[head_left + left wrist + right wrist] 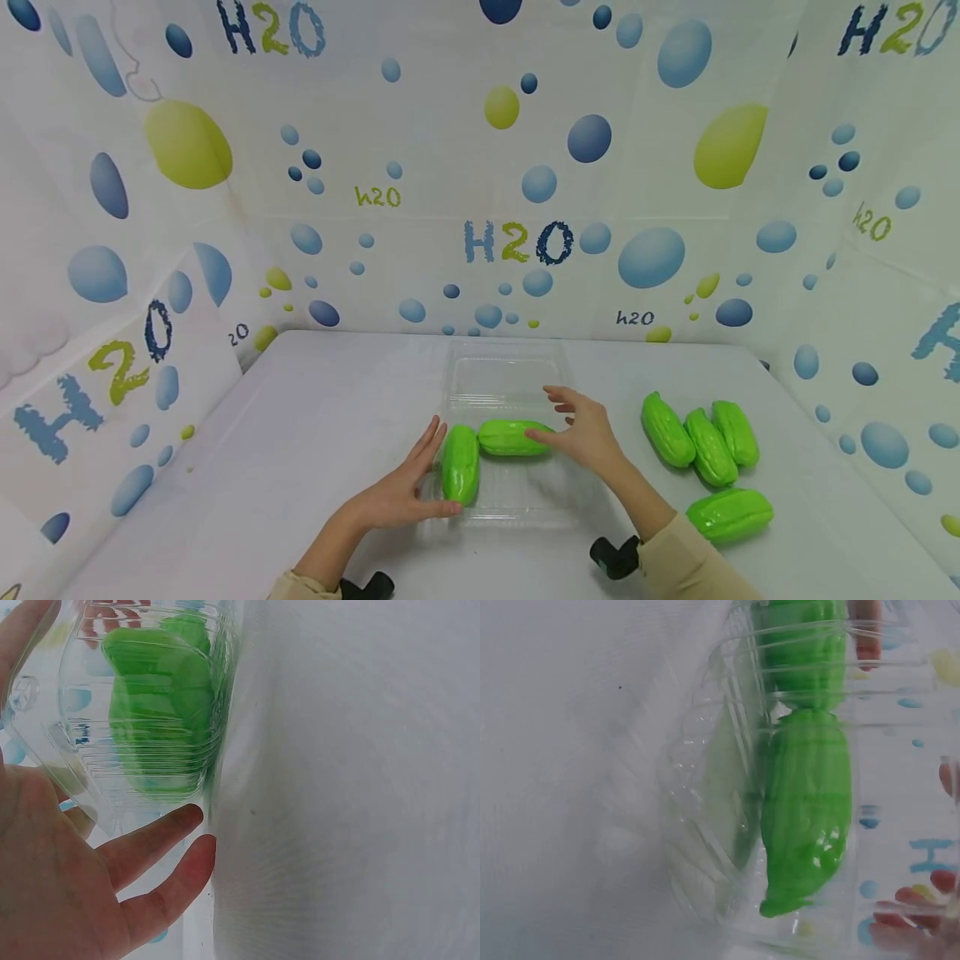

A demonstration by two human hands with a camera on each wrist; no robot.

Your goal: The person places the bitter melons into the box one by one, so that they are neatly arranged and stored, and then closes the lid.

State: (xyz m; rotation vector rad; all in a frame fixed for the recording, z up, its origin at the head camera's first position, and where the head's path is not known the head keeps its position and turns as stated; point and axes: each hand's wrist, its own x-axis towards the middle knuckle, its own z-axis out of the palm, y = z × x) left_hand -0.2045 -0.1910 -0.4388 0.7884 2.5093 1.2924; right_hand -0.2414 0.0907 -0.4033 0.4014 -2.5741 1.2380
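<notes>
Two glossy, ridged green toy vegetables, cucumber-like, lie in a clear plastic clamshell container (525, 504). One vegetable (460, 465) runs lengthwise along the left wall. The other vegetable (510, 437) lies crosswise, its left end against the first. My left hand (397, 492) spreads along the container's left side, thumb near the lengthwise vegetable's near end. In the left wrist view, straight fingers (161, 844) show beside the clear wall. My right hand (585, 433) hovers at the crosswise vegetable's right end, its thumb overlapping that end. Its fingers are loosely bent and spread in the right wrist view.
Three more green vegetables (705, 446) lie in a cluster on the white table (300, 425) to the right, with another vegetable (731, 515) nearer me. The container's clear lid (506, 379) stands open at the back. A patterned curtain (420, 250) surrounds the table.
</notes>
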